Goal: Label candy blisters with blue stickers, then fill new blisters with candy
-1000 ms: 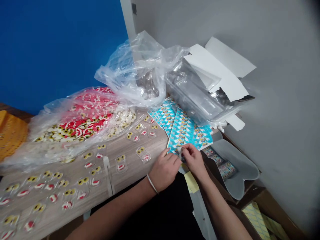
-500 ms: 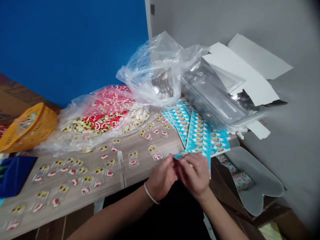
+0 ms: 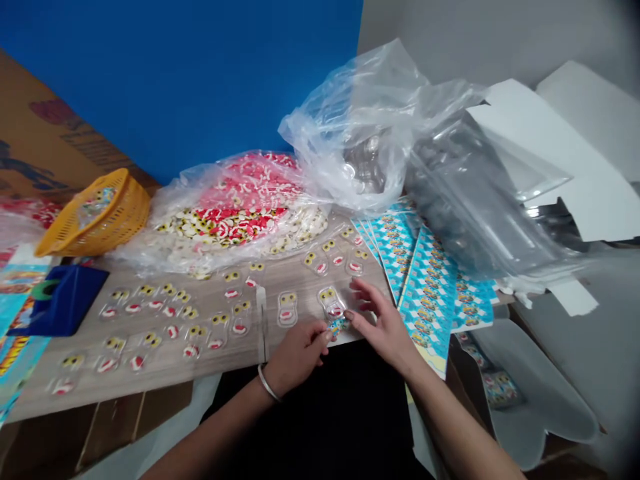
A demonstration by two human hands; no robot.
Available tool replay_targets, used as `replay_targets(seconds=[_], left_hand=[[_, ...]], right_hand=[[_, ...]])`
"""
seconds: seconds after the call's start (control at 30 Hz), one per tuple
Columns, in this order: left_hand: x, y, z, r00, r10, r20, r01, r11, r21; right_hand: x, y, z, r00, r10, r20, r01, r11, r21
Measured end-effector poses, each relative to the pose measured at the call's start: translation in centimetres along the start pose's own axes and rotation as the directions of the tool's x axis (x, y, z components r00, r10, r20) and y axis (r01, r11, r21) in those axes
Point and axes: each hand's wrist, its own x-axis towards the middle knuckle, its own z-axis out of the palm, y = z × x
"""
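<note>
Head view: pinching a small blue printed sticker in the left hand, close to a clear blister pack on the near part of the wood-grain table. Spreading the fingers of the right hand apart, placing its thumb at the sticker's edge, left of blue printed sheets.

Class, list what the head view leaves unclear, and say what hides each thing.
All in the head view:
- Small printed piece: design too small, partly covered by the left hand.
- Orange basket: its wall hides the lower contents.
- Blue printed sheets: far ends hidden by clear packaging.
- Cardboard box: lettering blurred, left edge cuts it off.
</note>
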Motion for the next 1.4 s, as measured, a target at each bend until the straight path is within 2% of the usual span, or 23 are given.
replay_targets(seconds=[0.1, 0.2, 0.33, 0.43, 0.57, 0.73, 1.17, 1.4], left_hand=[[0.1, 0.4, -0.6, 0.984, 0.178, -0.017, -0.168, 0.953, 0.253], [0.6, 0.7, -1.0, 0.982, 0.184, -0.039, -0.157, 0.916, 0.369], [1.7, 0.8, -1.4, 0.985, 0.062, -0.158, -0.016, 0.961, 0.277], [2.8, 0.7, -1.6, 0.98, 0.05, -0.195, -0.008, 0.978, 0.211], [4.0, 0.4, -1.4, 0.968, 0.053, -0.244, 0.023, 0.955, 0.295], [4.6, 0.2, -0.7, 0.95, 0.03, -0.31, 0.089, 0.929, 0.361], [6.0, -0.3, -0.4, 0.944, 0.041, -0.326, 0.119, 0.882, 0.456], [6.4, -0.7, -0.6, 0.958, 0.038, -0.285, 0.141, 0.802, 0.58]], right_hand=[[1.4, 0.6, 0.0, 0.978, 0.085, 0.189, -0.106, 0.989, 0.102], [1.8, 1.3, 0.2, 0.963, 0.12, 0.242, -0.144, 0.986, 0.083], [2.7, 2.7, 0.0, 0.966, 0.098, 0.239, -0.102, 0.995, 0.006], [4.0, 3.8, -0.2, 0.951, 0.103, 0.293, -0.098, 0.995, -0.035], [5.6, 4.6, -0.1, 0.925, 0.115, 0.362, -0.085, 0.991, -0.099], [6.8, 4.7, 0.2, 0.904, 0.101, 0.416, -0.003, 0.973, -0.23], [7.3, 4.3, 0.4, 0.892, 0.135, 0.431, 0.022, 0.94, -0.341], [7.3, 3.8, 0.9, 0.865, 0.151, 0.479, 0.085, 0.896, -0.437]])
